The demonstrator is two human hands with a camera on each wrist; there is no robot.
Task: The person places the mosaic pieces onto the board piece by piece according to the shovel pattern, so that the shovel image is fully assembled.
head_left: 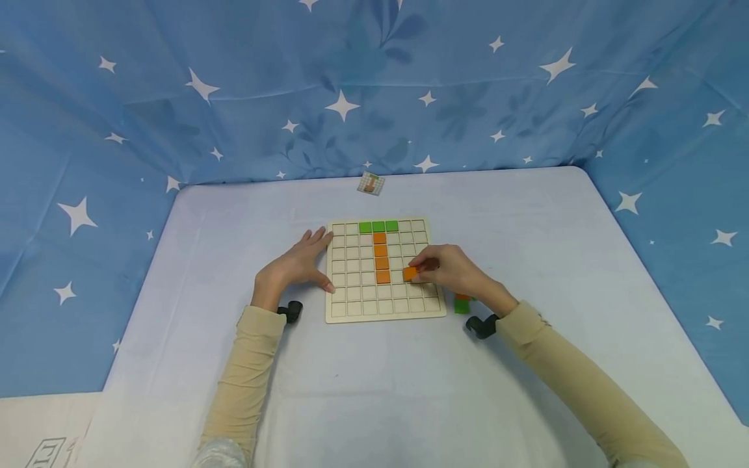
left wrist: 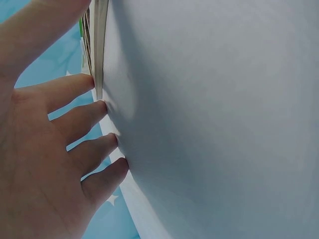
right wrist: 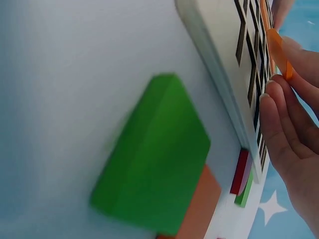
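A pale grid board (head_left: pixel 355 309) lies on the table, with three green tiles (head_left: pixel 378 227) in its top row and a column of several orange tiles (head_left: pixel 381 263) below the middle one. The right hand (head_left: pixel 453 268) pinches a loose orange tile (head_left: pixel 409 273) over the board's right part; the right wrist view shows this orange tile (right wrist: pixel 280 54) between thumb and fingers of the right hand (right wrist: pixel 294 114). At the board's left edge, the left hand (head_left: pixel 295 263) rests with fingers spread. In the left wrist view, the left hand (left wrist: pixel 45 149) touches the board's edge (left wrist: pixel 99 50).
Green tiles (head_left: pixel 461 305) and orange ones lie right of the board, partly under the right wrist. The right wrist view shows a large green tile (right wrist: pixel 157 164) and a red piece (right wrist: pixel 240 172) beside the board. A small patterned card (head_left: pixel 371 183) lies near the table's back edge.
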